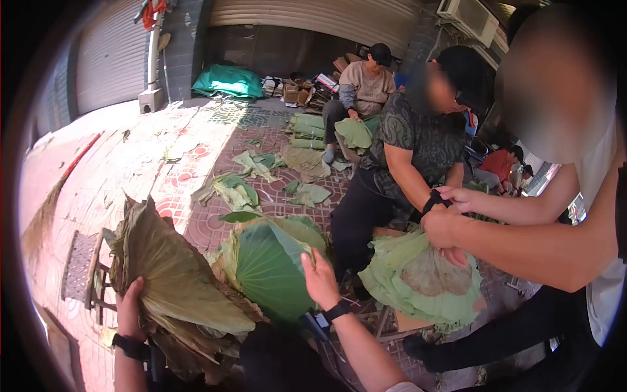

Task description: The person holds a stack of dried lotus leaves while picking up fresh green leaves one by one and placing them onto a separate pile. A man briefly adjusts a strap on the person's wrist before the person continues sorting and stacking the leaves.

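Note:
My left hand (130, 307) grips the edge of a stack of dry brown leaves (183, 281), its thumb lying over the top leaf. To the right, my right hand (320, 281) touches the edge of a large green leaf (268, 264), thumb up and the other fingers partly hidden. This green leaf lies beside the brown stack, with more pale green leaves behind it. Both of my wrists wear black bands.
Right of me, a co-worker sits by a pile of pale green leaves (424, 281), and a standing person reaches to that co-worker's wrist. Another person sits farther back near rolled green leaves (307, 127). A stool (83, 268) and a broom (49, 215) are at left.

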`<control>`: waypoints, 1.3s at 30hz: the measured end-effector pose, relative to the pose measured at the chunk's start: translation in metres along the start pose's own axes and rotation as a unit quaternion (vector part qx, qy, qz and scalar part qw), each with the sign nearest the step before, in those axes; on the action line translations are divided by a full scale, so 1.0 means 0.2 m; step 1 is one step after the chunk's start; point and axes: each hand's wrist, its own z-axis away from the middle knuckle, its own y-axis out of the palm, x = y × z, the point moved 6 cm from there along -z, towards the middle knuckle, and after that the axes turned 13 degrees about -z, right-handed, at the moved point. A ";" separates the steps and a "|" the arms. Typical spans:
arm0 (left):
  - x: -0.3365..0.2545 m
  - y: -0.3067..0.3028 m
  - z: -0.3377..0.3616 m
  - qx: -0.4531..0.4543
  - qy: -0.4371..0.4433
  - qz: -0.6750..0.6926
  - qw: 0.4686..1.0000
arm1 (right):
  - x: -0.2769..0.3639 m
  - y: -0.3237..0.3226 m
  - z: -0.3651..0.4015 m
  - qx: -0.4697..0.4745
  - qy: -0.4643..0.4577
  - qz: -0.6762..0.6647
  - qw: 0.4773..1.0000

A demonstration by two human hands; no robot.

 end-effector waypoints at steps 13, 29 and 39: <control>-0.09 0.04 0.08 -0.054 0.014 -0.014 0.998 | 0.16 -0.78 0.26 -0.074 0.081 -0.422 0.900; -0.05 0.05 0.03 0.028 0.022 -0.001 0.999 | 0.03 -1.08 0.65 -0.151 0.155 -0.331 0.919; -0.01 0.08 -0.01 0.014 0.017 -0.010 1.000 | 0.04 -1.21 0.85 -0.189 0.131 -0.424 0.876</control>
